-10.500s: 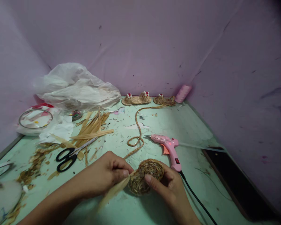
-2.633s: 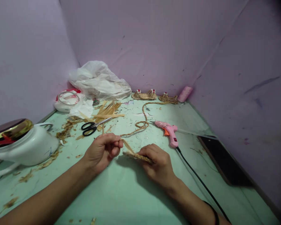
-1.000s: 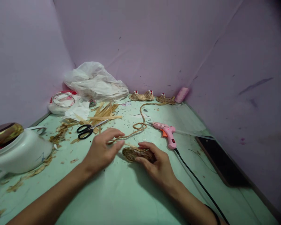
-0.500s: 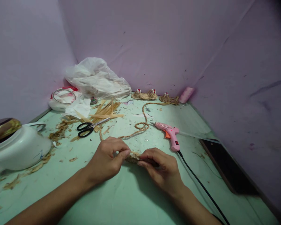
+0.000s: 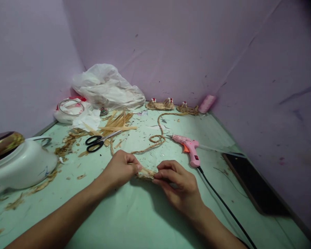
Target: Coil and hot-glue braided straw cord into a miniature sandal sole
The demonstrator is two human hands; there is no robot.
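Observation:
My left hand (image 5: 123,168) is closed, thumb and forefinger pinching a pale dry fibre strip (image 5: 147,171). That strip lies along the top of a small braided straw piece (image 5: 144,176), which spans the gap between my hands just above the table. At its right end, the fingertips of my right hand (image 5: 180,183) grip the braided piece; its far end is hidden by the fingers. Beyond my hands a braided straw cord (image 5: 147,149) curls over the table. A pink glue gun (image 5: 186,145) rests on its side, right of the cord.
Black-handled scissors (image 5: 97,142) lie beside a heap of dry fibre strips (image 5: 119,122). A white pot (image 5: 23,162) stands at left, a dark phone (image 5: 256,186) at right. Small beaded straw slippers (image 5: 159,105) and a white plastic bag (image 5: 109,86) are against the wall.
My left hand has shifted slightly left, and more of the strip and braided piece shows between my hands. My right hand's fingers have changed their hold a little.

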